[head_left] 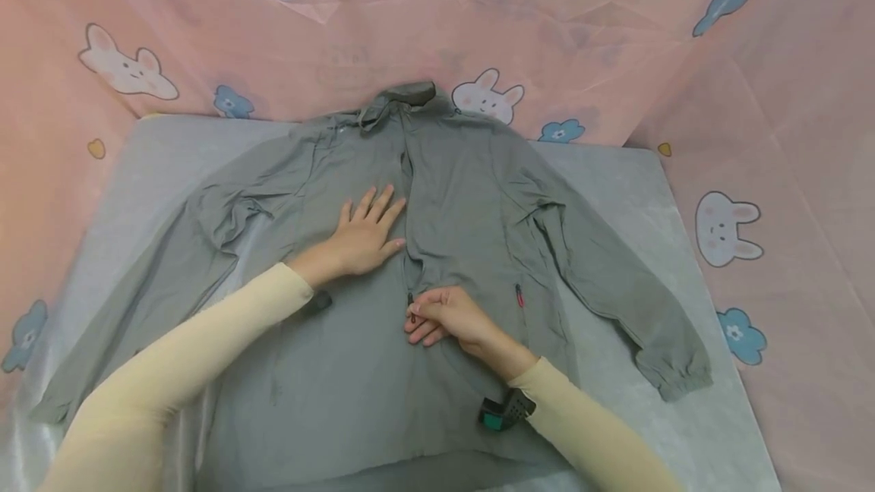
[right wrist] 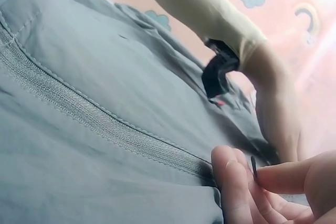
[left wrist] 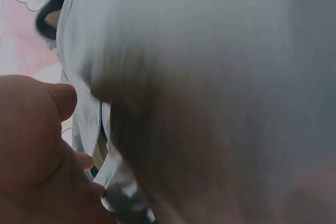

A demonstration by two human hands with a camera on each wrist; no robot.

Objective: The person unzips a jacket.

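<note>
A pink printed curtain point(head_left: 595, 44) is hung behind and beside a pale table point(head_left: 645, 207). On the table, a grey jacket point(head_left: 328, 386) is laid front up; its collar point(head_left: 403, 101) is pointed at the far edge, its long axis is run from far to near, and its sleeves are angled outward and nearward. The left hand point(head_left: 365, 241) is placed flat on the jacket front, fingers spread. By the right hand point(head_left: 451, 317), the zipper pull point(head_left: 412, 315) is pinched between thumb and fingers; the front is parted above it. A red-tabbed pocket zip point(head_left: 519, 295) is located beyond the right hand. Part of the jacket is covered by the left forearm point(head_left: 198, 340). A dark device point(head_left: 502, 412) is worn at the right wrist.
</note>
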